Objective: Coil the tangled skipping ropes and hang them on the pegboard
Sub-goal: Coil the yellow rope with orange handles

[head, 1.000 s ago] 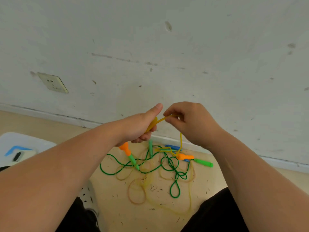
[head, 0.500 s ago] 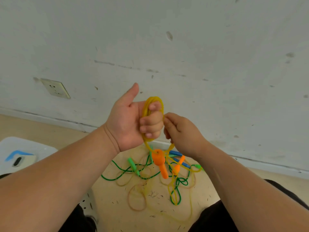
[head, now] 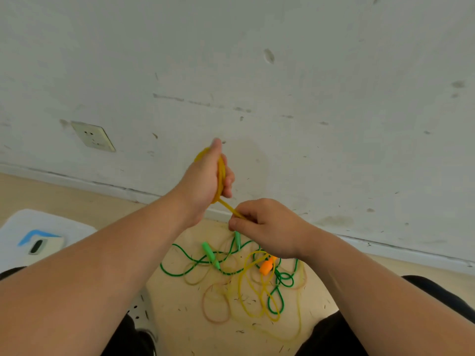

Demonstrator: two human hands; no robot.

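Observation:
My left hand is raised in front of the wall and closed around a small coil of yellow skipping rope. A taut yellow strand runs from the coil down to my right hand, which pinches it just below. More yellow rope lies in loose loops on the floor, with an orange handle under my right hand. A green skipping rope lies tangled with it, and its two green handles rest on the floor. No pegboard is in view.
A white wall with a socket stands straight ahead, its skirting along the wooden floor. A white panel with a small device lies at left. A perforated white object shows by my left knee. My dark-trousered legs frame the ropes.
My left hand has turned so its back faces me, the coil wrapped around it. My right hand dropped lower and right, drawing a strand taut. One orange handle is out of sight.

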